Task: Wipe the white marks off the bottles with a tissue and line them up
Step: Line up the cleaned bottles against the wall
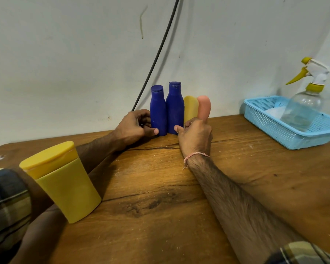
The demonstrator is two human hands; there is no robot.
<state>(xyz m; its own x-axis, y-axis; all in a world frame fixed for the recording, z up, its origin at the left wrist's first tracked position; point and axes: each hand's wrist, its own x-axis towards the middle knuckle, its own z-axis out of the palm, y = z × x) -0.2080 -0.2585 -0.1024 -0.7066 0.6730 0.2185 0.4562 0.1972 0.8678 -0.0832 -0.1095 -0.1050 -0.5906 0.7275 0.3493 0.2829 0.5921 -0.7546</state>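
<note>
A plain room in a home or small back room is showing here, though which is hard to tell. A worn wooden table (160, 187), scratched and dusted with white specks, is standing pushed against a pale painted wall (65, 54) that is carrying stains and scuffs. A black cable (160, 44) is hanging down the wall behind the table's far edge. At the far right corner a blue plastic basket (274, 126) is sitting with a clear spray bottle (305, 103).
</note>
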